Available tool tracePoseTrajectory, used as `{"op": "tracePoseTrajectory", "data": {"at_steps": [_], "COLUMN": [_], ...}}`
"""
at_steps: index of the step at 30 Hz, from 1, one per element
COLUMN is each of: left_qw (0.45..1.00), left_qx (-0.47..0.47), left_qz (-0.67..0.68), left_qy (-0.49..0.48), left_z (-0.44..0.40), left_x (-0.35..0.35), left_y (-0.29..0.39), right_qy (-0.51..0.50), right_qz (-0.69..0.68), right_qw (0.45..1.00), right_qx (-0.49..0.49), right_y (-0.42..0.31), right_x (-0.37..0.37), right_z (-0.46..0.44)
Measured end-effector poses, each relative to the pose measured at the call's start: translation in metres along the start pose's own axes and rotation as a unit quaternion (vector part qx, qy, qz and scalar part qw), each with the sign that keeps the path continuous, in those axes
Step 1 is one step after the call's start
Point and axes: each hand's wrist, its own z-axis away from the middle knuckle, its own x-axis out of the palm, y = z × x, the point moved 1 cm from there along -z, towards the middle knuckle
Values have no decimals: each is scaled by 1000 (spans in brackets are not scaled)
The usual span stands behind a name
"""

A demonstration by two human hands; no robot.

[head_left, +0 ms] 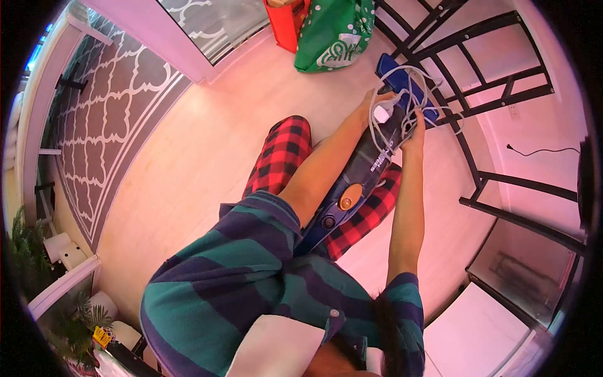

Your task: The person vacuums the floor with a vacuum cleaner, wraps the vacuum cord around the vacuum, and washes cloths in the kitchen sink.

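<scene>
A long blue and black appliance (pixel 361 164), which looks like an upright vacuum cleaner, leans across my lap between my legs. It has an orange round part near the bottom and a blue far end (pixel 394 74). A light grey power cord (pixel 411 81) lies in loose loops over its upper part, with a white plug (pixel 381 114) among them. My left hand (pixel 375 105) is closed around the cord beside the plug. On the other side, my right hand (pixel 413 131) is closed on the looped cord against the appliance; its fingers are partly hidden.
A green bag (pixel 336 38) and a red bag (pixel 286 24) stand on the floor ahead. Black metal frames (pixel 477 60) rise at the right, near a white panel (pixel 477 333). A patterned rug (pixel 125 94) lies left, with plants (pixel 31 251) along that edge.
</scene>
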Motion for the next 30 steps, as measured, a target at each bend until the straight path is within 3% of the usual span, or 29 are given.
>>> {"op": "tracePoseTrajectory", "data": {"at_steps": [3,8,10,11,14,15,16,17,18,21,23,26,28,30], "left_qw": [991,998,998,992,986,969,907,808,675,535,578,739,694,720], "left_qx": [-22,40,51,38,-92,72,227,323,406,472,370,136,326,315], "left_qz": [-118,-45,-40,-94,-119,-235,-340,-450,-543,-588,-574,-571,-531,-539], "left_qy": [54,-24,-11,-69,-74,14,103,202,291,382,448,330,361,303], "left_z": [-6,-2,-6,-9,2,-26,-57,-66,-74,-133,-159,-173,-152,-87], "left_x": [-2,1,5,0,-11,-40,-71,-74,-69,-69,-76,-120,-132,-131], "left_y": [-20,-26,-31,-31,11,5,2,28,60,107,124,135,120,112], "right_qy": [-5,-11,-11,-14,-43,-41,-34,-34,-35,-32,-38,-2,7,14], "right_qz": [46,85,-29,-86,-139,-142,-145,-124,-104,-98,-99,-117,-120,-125], "right_qw": [999,995,1000,996,989,989,989,991,993,993,994,993,993,992], "right_qx": [9,53,-4,-29,-18,-14,-8,-29,-51,-65,-41,-10,5,-2], "right_y": [-5,-5,2,5,9,11,14,15,14,15,10,11,9,6], "right_x": [-23,-43,-32,-26,-38,-43,-47,-48,-45,-37,-26,-33,-33,-26], "right_z": [5,23,21,20,9,6,3,1,3,3,12,16,21,28]}}
